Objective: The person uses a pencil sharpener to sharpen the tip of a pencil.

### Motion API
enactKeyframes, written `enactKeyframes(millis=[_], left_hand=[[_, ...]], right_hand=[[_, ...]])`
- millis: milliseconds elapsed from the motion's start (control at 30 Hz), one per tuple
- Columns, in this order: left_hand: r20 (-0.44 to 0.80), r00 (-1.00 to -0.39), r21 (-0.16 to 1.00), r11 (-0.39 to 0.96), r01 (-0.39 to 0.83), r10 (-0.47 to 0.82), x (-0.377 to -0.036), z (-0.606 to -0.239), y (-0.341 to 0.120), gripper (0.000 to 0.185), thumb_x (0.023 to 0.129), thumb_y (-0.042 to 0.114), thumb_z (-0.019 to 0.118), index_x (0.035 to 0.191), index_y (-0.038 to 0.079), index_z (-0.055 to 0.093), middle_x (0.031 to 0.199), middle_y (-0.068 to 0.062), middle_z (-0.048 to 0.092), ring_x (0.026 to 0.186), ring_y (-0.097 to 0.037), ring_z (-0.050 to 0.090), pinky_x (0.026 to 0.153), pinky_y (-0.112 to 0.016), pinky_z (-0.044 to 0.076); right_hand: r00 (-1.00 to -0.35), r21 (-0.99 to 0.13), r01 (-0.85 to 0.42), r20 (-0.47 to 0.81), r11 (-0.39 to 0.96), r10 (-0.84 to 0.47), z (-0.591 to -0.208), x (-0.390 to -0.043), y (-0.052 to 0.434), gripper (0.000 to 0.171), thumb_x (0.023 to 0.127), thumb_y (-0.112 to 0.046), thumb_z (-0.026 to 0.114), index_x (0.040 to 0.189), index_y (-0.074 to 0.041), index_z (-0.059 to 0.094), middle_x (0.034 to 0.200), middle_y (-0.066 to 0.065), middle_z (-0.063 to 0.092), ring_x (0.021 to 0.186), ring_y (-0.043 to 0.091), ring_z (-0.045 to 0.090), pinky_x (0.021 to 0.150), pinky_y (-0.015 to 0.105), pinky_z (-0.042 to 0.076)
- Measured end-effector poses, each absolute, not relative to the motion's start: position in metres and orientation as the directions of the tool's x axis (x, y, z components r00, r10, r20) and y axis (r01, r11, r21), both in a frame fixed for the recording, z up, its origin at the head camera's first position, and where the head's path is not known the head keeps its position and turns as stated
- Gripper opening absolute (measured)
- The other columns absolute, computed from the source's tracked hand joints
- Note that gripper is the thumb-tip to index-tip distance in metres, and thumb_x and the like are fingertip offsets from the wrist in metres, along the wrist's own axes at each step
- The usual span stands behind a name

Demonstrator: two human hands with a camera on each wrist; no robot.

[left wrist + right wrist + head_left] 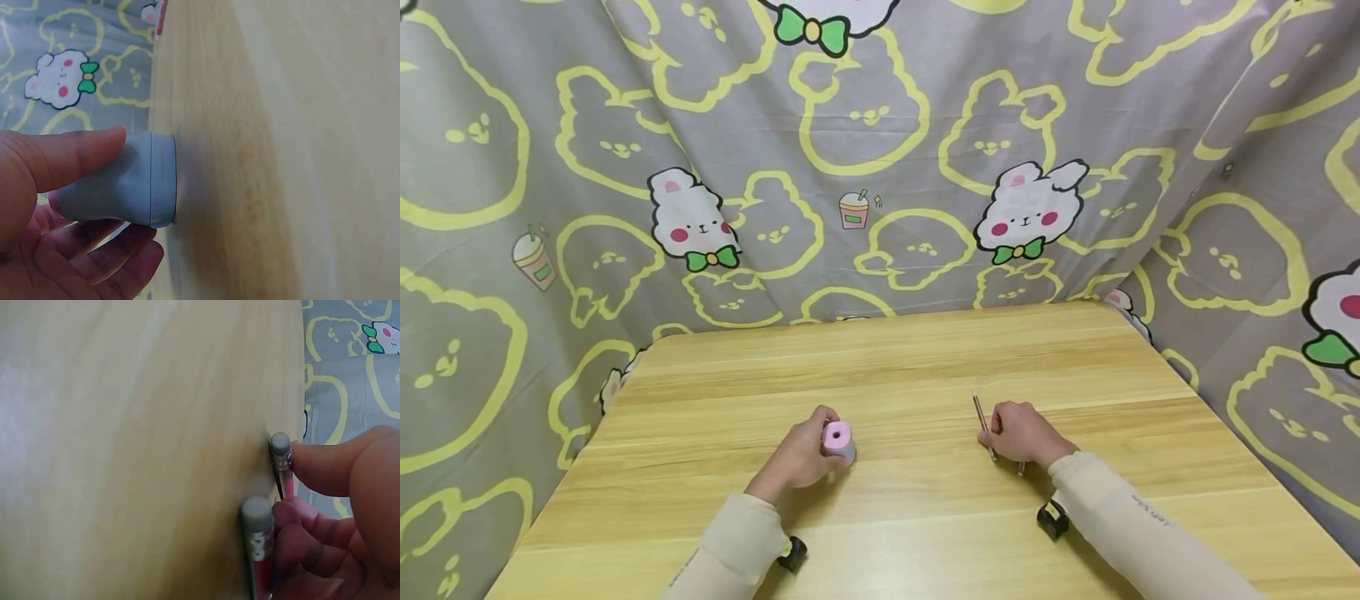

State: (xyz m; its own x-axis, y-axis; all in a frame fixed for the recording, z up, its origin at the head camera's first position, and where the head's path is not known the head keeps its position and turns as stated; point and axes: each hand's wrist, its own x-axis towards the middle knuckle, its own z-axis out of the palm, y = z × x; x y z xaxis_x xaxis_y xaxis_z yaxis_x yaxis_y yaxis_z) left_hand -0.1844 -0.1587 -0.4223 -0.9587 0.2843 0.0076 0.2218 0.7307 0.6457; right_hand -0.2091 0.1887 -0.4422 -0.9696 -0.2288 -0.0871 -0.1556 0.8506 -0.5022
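Note:
My left hand (805, 452) grips a pencil sharpener (838, 442) with a pink top, a round hole in it and a grey-blue body. The sharpener stands upright on the wooden table, its base at the surface in the left wrist view, thumb on one side and fingers on the other. Further right, my right hand (1021, 432) pinches a pencil (281, 447) by its eraser end, between thumb and fingers. A second pencil (257, 522), with a grey eraser and a silver band, lies beside those fingers; in the head view the hand hides most of it.
The wooden table (910, 508) reaches back to a grey curtain (865, 275) with yellow outlined figures, which also hangs at both sides. Black devices hang beneath the left wrist (792, 553) and the right wrist (1052, 520), close to the tabletop.

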Motion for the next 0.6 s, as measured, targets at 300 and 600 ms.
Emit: enactKeyframes(millis=[300,600], left_hand=[[0.009,-0.955,0.635,0.736,0.234,0.295,-0.1848,-0.4238,-0.1578,0.046,0.076,0.006,0.082,0.109,0.009,0.049,0.101,-0.008,0.063,0.094,-0.023,0.058,0.085,-0.046,0.048],[0.033,-0.947,0.629,0.730,0.267,0.318,-0.1841,-0.4227,-0.1571,0.045,0.077,0.006,0.082,0.108,0.008,0.049,0.100,-0.008,0.063,0.092,-0.022,0.058,0.083,-0.045,0.049]], right_hand=[[-0.967,-0.537,-0.175,-0.065,0.825,-0.247,-0.4402,-0.2076,0.1901,0.025,0.088,-0.013,0.067,0.068,-0.009,0.052,0.059,0.001,0.051,0.049,0.013,0.044,0.047,0.026,0.038],[-0.972,-0.521,-0.159,-0.069,0.839,-0.227,-0.4420,-0.2094,0.1895,0.024,0.090,-0.011,0.062,0.067,-0.009,0.054,0.060,0.002,0.051,0.048,0.014,0.046,0.044,0.026,0.039]])
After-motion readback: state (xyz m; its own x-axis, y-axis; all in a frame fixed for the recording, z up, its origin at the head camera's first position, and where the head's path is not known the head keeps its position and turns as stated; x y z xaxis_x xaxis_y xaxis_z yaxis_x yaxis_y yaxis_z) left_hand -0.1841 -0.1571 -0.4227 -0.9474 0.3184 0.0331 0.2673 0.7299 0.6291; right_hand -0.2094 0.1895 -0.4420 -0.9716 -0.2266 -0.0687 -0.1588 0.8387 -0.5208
